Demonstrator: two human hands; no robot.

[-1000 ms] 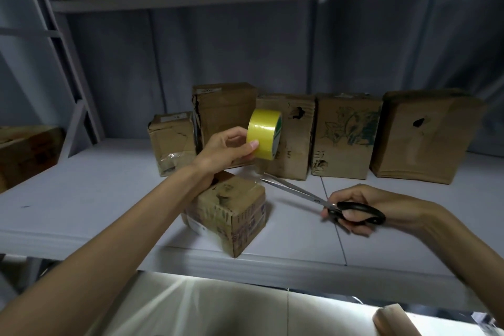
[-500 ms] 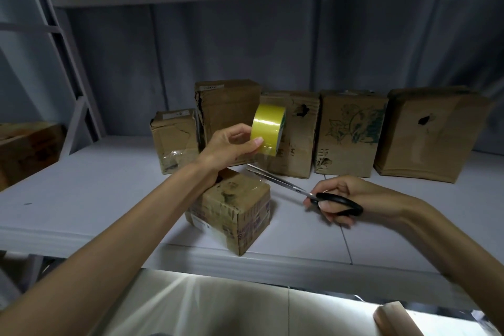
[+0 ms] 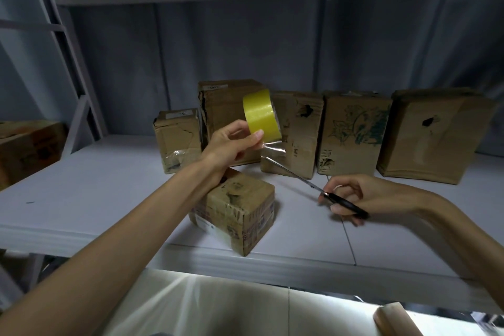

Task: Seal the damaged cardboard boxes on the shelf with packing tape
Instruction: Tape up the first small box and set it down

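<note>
We see tape roll (image 3: 258,112): bright yellow, glossy; clear, shiny strip (image 3: 273,150) hanging below it. Scissors (image 3: 344,204) right of roll: black handles, silvery blades. Box nearest roll (image 3: 296,128): brown cardboard, dark ragged hole. Next box to right (image 3: 354,128): brown, dark green leafy print. Far right box (image 3: 433,136): plain brown, small black hole. Front box (image 3: 240,210) below roll: brown, dark smudges, purplish printed band on side. Shelf (image 3: 81,185) under roll: pale grey. Wall behind roll: blue-grey.
</note>
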